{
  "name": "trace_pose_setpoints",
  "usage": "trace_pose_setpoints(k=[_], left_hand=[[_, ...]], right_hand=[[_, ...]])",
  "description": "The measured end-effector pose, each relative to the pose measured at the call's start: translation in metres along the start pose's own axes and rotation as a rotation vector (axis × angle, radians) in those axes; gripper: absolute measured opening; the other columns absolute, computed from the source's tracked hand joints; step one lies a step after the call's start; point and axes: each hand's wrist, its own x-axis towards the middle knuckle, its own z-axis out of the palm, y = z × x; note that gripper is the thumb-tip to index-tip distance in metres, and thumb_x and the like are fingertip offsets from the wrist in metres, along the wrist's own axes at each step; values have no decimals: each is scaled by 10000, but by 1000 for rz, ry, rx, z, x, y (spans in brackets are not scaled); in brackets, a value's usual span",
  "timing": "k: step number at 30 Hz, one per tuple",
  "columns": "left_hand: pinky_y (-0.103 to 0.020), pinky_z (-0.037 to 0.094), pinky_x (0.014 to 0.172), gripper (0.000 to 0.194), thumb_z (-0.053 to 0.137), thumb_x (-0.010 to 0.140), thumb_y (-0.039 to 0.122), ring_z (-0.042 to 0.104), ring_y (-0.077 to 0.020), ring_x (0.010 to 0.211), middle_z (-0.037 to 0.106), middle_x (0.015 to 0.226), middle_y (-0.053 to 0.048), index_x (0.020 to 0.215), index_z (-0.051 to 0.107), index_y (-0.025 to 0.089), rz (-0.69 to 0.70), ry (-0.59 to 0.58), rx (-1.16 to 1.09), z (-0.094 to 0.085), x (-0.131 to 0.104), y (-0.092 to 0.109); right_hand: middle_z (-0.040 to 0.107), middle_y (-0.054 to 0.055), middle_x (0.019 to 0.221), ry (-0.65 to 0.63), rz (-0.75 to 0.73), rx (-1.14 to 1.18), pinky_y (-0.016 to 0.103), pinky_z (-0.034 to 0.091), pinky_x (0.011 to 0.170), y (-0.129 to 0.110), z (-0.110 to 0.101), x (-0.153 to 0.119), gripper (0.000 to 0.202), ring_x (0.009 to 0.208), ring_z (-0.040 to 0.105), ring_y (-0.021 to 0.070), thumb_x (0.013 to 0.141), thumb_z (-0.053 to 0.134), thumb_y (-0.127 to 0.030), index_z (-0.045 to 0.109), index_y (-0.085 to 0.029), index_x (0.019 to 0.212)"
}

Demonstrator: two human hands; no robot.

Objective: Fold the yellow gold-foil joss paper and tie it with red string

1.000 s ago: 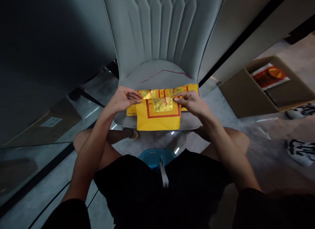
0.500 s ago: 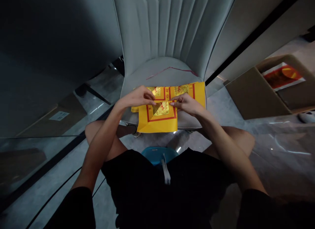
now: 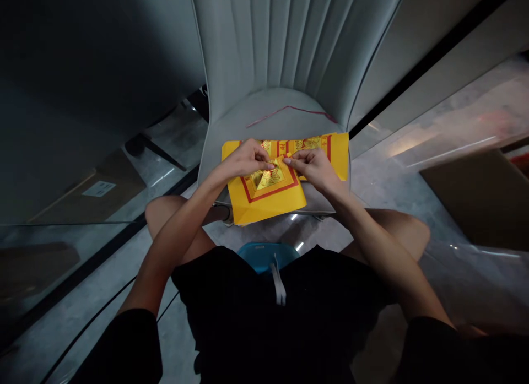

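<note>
A yellow paper sheet (image 3: 268,199) with a red border and a gold printed centre lies on the front of a grey chair seat (image 3: 285,122), its lower edge hanging past the seat. My left hand (image 3: 246,159) and my right hand (image 3: 312,165) pinch its folded top edge, fingertips almost meeting at the middle. Beneath it lies a stack of the same yellow paper (image 3: 336,152), showing to the right and left of my hands.
A thin red string (image 3: 289,111) lies on the seat behind the paper. The chair's ribbed backrest (image 3: 297,37) rises beyond. A cardboard box (image 3: 483,194) stands on the floor at right, a flat carton (image 3: 95,196) at left. A blue stool edge (image 3: 264,254) shows between my knees.
Both hands have come together along the top edge of the sheet, and the fold has narrowed. The view has shifted, pushing the cardboard box toward the right edge.
</note>
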Motion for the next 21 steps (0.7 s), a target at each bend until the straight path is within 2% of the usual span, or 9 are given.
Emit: trace_pose_setpoints(k=[3,5,7,11,13,17,21], left_hand=[[-242,319,538,191,768,776,165,401,-81,522,497,527,60,599,699,148,-10,-31,-37,1,-1,1],[-239,351,564,163,724,828,172,446,-89,556,563,592,44,666,720,149,35,-65,-51,3,-1,5],[-237,372,592,170,685,876,190,473,-95,590,594,639,39,713,716,156,109,-51,-38,7,-2,10],[-248,348,610,285,657,876,171,435,-97,580,486,560,61,599,588,172,236,89,128,17,-2,16],[-260,355,624,284,637,873,159,440,-103,576,494,555,56,596,578,177,274,158,196,21,-2,15],[-279,408,672,226,603,903,199,513,-128,617,599,627,29,680,641,185,302,299,251,25,0,12],[-284,436,709,190,596,913,225,561,-144,672,635,676,19,738,662,191,280,385,260,15,7,6]], right_hand=[[356,-59,517,55,-48,-149,301,248,528,-8,2,-3,602,534,290,103,833,784,-672,483,-234,551],[336,-59,514,41,-84,-225,309,239,549,-12,4,-6,610,541,283,103,860,759,-653,457,-232,538],[333,-60,515,7,-119,-275,310,252,570,-15,9,-8,553,549,297,106,897,737,-577,479,-227,556],[337,-70,527,-48,-161,-307,301,275,598,-15,16,-12,403,555,313,104,939,679,-426,536,-214,628],[351,-70,543,-52,-171,-296,297,277,602,-15,17,-12,404,566,321,106,959,653,-461,539,-215,659],[358,-68,559,-14,-191,-290,299,277,600,-19,15,-9,480,572,329,117,980,608,-589,479,-237,680],[358,-59,576,16,-230,-308,310,282,606,-25,14,-8,544,564,346,125,992,538,-670,397,-256,669]])
